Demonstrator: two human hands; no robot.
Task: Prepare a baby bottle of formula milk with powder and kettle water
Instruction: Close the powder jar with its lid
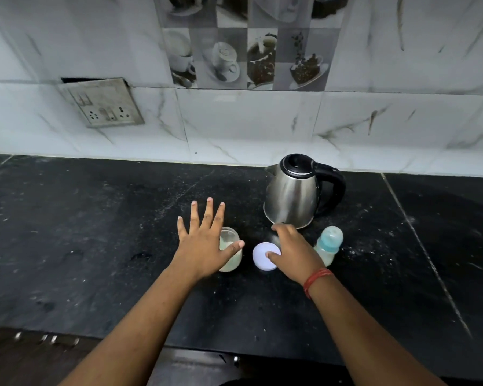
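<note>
Two bare forearms reach in from the near edge over the dark stone surface (pixel 95 246). The left hand (pixel 204 243) is spread wide, fingers apart, holding nothing; it hovers over a small glass jar (pixel 232 256) of pale powder, its thumb across the jar's rim. The right hand (pixel 290 250), with a red thread band (pixel 315 281) at the wrist, is curled, fingertips on a white round lid (pixel 264 256) lying flat just right of the jar; whether it grips the lid I cannot tell. Right of that hand stands the baby bottle (pixel 329 243), upright with a clear cap over a blue collar. Behind, toward the tiled wall (pixel 262 121), sits the steel kettle (pixel 293 196), lid shut, black handle to the right. A wall socket (pixel 103 103) is at far left.
</note>
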